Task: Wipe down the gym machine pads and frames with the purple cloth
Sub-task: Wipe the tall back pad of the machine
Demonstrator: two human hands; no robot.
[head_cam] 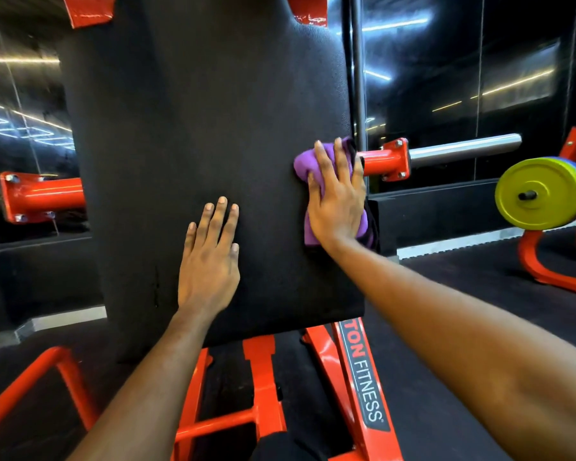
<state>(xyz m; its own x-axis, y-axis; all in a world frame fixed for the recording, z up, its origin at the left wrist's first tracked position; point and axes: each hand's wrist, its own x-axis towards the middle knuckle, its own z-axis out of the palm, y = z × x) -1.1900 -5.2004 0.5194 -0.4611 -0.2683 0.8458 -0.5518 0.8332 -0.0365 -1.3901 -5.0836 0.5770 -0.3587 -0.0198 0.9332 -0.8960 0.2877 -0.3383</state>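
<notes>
Head view: right hand [338, 204], grip flat, pressed the purple cloth [304, 165] at the pad's [197, 111] three o'clock edge; left hand [208, 261] lay spread, empty; frame [263, 377] probably undone.

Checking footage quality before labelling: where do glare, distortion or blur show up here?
Head view: light strips streak as glare across the glossy walls; wide-angle stretch swells both forearms near the bottom edge; the black pad is dim; the purple cloth, right hand and left hand look sharp.

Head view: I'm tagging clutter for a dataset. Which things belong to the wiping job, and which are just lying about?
Job: purple cloth, black pad, orange frame, right hand pressing the cloth, left hand flat on the pad.
Lying about: yellow weight plate, orange stand under it.
</notes>
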